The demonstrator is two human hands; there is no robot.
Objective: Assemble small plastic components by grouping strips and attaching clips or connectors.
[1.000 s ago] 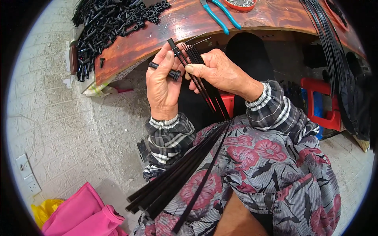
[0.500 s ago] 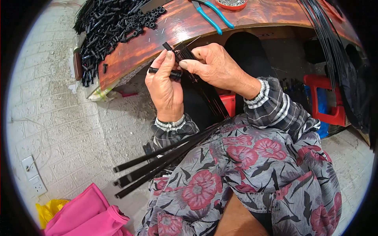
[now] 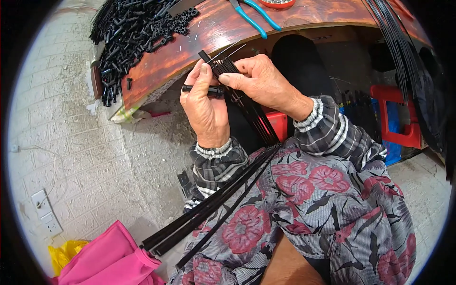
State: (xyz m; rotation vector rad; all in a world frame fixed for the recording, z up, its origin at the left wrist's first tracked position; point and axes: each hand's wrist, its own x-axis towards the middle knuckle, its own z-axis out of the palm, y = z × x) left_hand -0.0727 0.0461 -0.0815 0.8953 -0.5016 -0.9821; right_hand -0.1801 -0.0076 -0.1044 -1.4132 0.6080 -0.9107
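Close together below the table edge, my two hands work at the top of a bundle of thin black ribs (image 3: 249,107), like those of an umbrella frame. My left hand (image 3: 208,111) is closed around a black plastic tube fitting (image 3: 190,89) lying across its palm. Another black piece (image 3: 204,56) sticks out above its thumb and fingertips. My right hand (image 3: 268,85) pinches the ribs between thumb and fingers, partly hiding them. Two thin wire ends (image 3: 235,51) poke out above. From my lap, the thicker black ends (image 3: 190,228) of the bundle reach to the lower left.
On the reddish wooden table (image 3: 218,28) lie a heap of black plastic fittings (image 3: 133,42), pliers with teal handles (image 3: 254,19) and a red dish (image 3: 278,4) of small metal bits. Long black rods (image 3: 396,47) hang over its right side. A red stool (image 3: 399,118) and pink cloth (image 3: 109,256) stand out below.
My left hand has shifted slightly right. The bundle's lower ends have swung down and to the right, one spreading apart from the others. More of the wire ends shows above my fingers.
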